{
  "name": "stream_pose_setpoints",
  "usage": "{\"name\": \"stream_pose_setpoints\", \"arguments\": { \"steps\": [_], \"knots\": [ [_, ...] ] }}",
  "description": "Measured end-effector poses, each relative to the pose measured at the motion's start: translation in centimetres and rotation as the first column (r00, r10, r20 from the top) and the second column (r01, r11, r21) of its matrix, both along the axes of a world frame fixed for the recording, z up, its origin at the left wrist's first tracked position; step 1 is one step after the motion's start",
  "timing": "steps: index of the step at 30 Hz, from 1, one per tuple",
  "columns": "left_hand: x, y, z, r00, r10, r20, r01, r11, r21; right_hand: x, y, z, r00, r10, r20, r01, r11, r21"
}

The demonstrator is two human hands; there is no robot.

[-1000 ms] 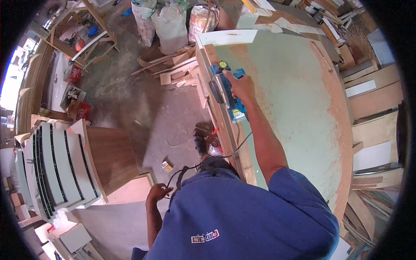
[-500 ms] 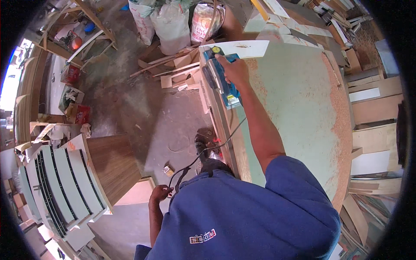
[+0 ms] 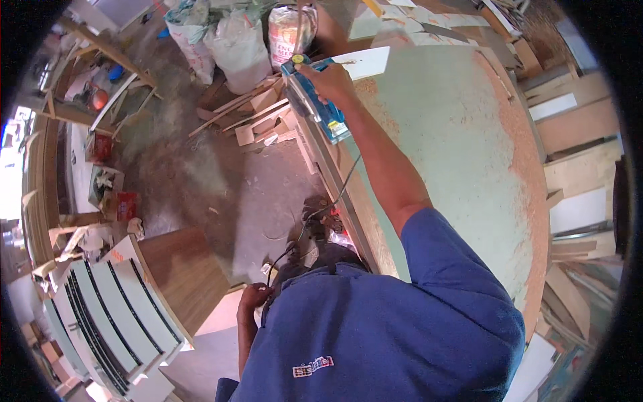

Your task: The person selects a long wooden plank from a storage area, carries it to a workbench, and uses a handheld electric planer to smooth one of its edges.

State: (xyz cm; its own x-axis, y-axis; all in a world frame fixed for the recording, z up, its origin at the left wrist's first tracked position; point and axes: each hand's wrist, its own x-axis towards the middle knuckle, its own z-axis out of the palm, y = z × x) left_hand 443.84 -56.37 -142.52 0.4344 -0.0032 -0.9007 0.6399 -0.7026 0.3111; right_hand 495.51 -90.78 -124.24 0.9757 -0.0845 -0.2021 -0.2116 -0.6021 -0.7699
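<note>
My right hand [image 3: 333,84] is wrapped round the top handle of a teal electric hand planer [image 3: 333,127]. The planer sits at the far end of a long wooden edge [image 3: 351,201], along the left side of a big pale green board [image 3: 455,147]. From its rear a black power cord [image 3: 349,175] runs back toward my body. Down by my left hip, my left hand [image 3: 254,295] is closed on that cord; its fingertips are partly hidden. Wood shavings [image 3: 516,154] lie along the board's right side and near the planer.
Full sacks [image 3: 236,50] and wood offcuts [image 3: 261,120] lie on the floor beyond the planer. At left stands a brown wooden panel [image 3: 184,271] beside pale panels with black strips [image 3: 120,315]. Stacked boards [image 3: 576,161] line the right. A white strip [image 3: 368,61] lies at the board's far end.
The view has shifted, so surroundings sit differently in the picture. The planer and right hand remain at the far end of the edge. My left hand still holds the cord, which hangs lower.
</note>
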Motion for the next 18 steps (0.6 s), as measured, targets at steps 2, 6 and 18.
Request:
{"name": "stream_pose_setpoints", "arguments": {
  "steps": [2,6,18],
  "knots": [
    [0.2,1.5,-1.9,0.997,-0.016,0.078,0.016,1.000,-0.005,-3.2,-1.2,1.7,0.998,-0.045,0.035,0.043,0.997,0.058],
    [3.0,5.6,-3.3,0.960,-0.201,0.197,0.215,0.975,-0.054,-14.8,-5.6,5.2,0.979,-0.202,0.017,0.200,0.977,0.069],
    [21.0,-4.8,2.1,0.306,-0.605,0.735,0.735,0.641,0.221,-62.6,-5.6,18.7,0.184,-0.983,0.008,0.983,0.184,0.026]
  ]
}}
